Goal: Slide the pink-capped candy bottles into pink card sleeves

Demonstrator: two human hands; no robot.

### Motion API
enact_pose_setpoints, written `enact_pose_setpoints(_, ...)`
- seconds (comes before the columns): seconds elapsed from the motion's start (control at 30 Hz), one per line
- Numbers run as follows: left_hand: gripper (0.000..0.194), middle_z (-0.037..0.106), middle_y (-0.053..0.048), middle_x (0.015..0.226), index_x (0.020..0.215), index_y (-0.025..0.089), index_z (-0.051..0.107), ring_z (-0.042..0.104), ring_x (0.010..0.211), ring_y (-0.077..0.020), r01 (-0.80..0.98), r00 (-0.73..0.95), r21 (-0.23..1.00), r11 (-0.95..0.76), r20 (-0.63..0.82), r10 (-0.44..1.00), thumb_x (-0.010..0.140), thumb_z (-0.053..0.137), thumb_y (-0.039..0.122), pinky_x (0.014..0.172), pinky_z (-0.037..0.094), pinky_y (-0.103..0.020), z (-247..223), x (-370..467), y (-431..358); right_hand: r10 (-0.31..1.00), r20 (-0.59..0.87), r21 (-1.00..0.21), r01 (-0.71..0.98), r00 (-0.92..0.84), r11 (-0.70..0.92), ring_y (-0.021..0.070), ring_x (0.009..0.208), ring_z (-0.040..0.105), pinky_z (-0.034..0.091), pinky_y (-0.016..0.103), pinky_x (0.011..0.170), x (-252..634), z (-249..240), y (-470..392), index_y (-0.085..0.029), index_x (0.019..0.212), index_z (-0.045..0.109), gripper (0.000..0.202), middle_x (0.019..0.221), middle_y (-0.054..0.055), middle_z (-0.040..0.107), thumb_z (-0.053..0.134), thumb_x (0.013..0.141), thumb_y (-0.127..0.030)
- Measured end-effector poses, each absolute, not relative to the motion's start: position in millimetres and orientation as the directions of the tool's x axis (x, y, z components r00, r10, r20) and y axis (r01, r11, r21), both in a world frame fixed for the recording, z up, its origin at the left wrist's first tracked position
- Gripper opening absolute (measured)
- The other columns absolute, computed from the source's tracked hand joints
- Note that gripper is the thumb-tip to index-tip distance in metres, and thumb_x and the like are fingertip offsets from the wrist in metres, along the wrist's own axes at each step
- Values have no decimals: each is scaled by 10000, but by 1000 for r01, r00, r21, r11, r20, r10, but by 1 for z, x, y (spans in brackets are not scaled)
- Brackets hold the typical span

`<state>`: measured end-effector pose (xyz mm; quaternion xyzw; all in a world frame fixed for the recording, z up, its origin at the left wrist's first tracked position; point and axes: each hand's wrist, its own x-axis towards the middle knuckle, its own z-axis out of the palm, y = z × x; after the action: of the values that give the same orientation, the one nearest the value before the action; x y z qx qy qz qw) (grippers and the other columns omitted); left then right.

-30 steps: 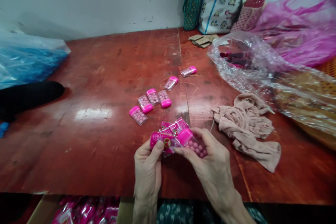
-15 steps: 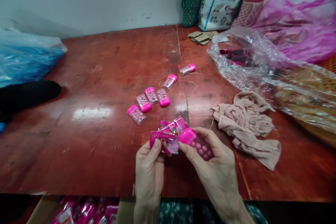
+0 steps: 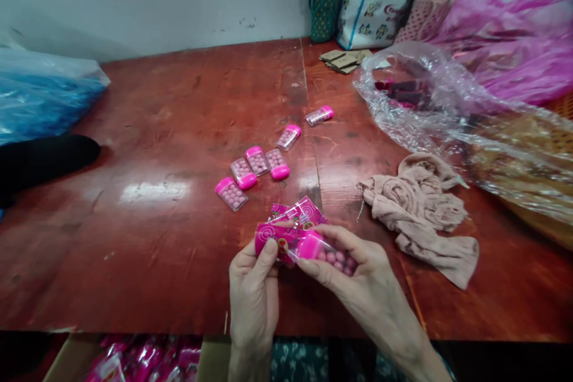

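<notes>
My left hand [image 3: 256, 277] pinches a pink printed plastic sleeve [image 3: 274, 239] between thumb and fingers. In my right hand [image 3: 358, 277] is a small clear candy box [image 3: 333, 258] with a pink cap and pink round candies inside. Its cap end meets the open edge of the sleeve; how far it is inside I cannot tell. More pink printed sleeves [image 3: 308, 210] lie on the table just behind my hands. Farther back, several similar candy boxes [image 3: 256, 161] are scattered on the red-brown table [image 3: 170, 274].
A crumpled beige cloth [image 3: 421, 197] lies right, beside a clear plastic bag [image 3: 403, 62] and a pink bag [image 3: 496, 30]. Blue plastic-wrapped goods [image 3: 45, 95] and a black object [image 3: 54, 158] are left. Below the front edge, a box holds pink packets [image 3: 147, 361].
My right hand has brought the candy box leftward, its cap now against the sleeve in my left hand. The left hand has barely moved.
</notes>
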<state>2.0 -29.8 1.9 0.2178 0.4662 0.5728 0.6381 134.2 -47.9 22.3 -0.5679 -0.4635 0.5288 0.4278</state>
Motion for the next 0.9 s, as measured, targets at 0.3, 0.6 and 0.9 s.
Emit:
enact_pose_setpoints(0.3, 151, 669, -32, 686, 799, 136, 684, 550, 544, -88, -465, -98, 854, 234, -312, 945, 651, 717, 141, 530, 463, -186, 1, 5, -29, 943, -282, -932, -181, -179, -313, 164, 810, 651, 520, 255, 741, 144, 14, -44, -258, 1072, 615, 325, 857, -22, 673, 680, 755, -225)
enact_pose_setpoints(0.6, 265, 681, -37, 706, 757, 138, 677, 609, 593, -125, -624, -78, 719, 305, -446, 892, 540, 805, 221, 584, 514, -227, 5, 15, -30, 974, -216, -967, -120, -75, -224, 123, 738, 621, 522, 218, 684, 132, 12, -44, -257, 1044, 577, 362, 895, -30, 648, 713, 710, -235)
enact_pose_setpoints(0.9, 173, 667, 15, 589, 639, 148, 679, 574, 480, -73, -633, -47, 676, 378, -521, 852, 546, 806, 219, 460, 462, -145, 6, 15, -31, 971, -231, -948, 239, -58, -211, 117, 512, 434, 396, 217, 452, 128, 14, -49, -242, 752, 609, 129, 573, -43, 493, 680, 705, -339)
